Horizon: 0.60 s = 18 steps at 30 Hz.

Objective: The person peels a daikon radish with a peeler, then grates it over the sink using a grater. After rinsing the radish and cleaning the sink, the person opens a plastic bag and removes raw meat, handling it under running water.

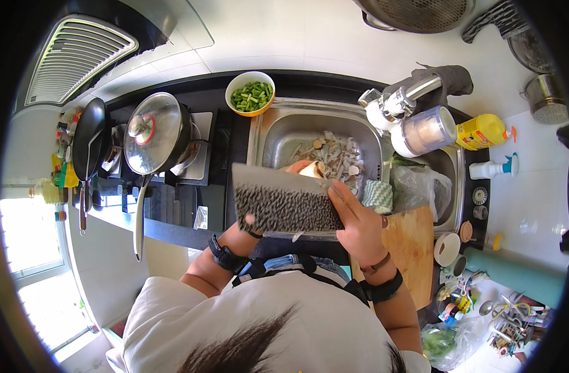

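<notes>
My right hand grips a broad cleaver with a dark, hammered-textured blade, its fingers laid along the end of the blade near the handle. Behind the blade, my left hand is mostly hidden; its fingertips show around a pale, partly peeled root vegetable with a brownish edge. The cleaver's upper edge lies close to this vegetable, but contact cannot be made out. Both hands are over the near side of a steel sink basin. Pale and brown peelings are heaped on the basin's floor.
A bowl of cut green vegetables stands left of the sink. Further left, a lidded pan rests on the stove. A wooden cutting board overlaps the sink's right corner. A plastic bag fills part of the second basin, near a faucet.
</notes>
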Tool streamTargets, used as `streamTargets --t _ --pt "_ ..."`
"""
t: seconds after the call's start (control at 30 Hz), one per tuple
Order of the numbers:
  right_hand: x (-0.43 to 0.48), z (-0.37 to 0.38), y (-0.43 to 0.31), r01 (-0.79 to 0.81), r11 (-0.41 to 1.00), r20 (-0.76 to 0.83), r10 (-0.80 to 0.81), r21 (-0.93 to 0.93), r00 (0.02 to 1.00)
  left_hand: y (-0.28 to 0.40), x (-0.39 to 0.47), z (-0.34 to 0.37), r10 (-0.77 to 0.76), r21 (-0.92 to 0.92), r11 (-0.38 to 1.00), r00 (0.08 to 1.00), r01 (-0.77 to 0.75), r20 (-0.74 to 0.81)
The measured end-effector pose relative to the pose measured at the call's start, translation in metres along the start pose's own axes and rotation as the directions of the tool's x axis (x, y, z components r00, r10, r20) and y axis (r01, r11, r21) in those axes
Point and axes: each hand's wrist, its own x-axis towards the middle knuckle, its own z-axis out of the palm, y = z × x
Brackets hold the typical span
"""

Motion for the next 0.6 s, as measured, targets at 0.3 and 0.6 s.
streamTargets --t 0.3,0.6 --pt "0.002 0.002 -0.003 0.063 0.997 -0.051 -0.061 0.036 0.997 0.011 0.003 0.006 0.328 0.755 0.621 0.945 -0.21 -0.007" --pt "-0.004 0.026 0.005 -0.073 0.996 -0.104 0.077 0.048 0.992 0.013 -0.001 -0.003 0.238 0.475 0.846 0.969 -0.241 0.067"
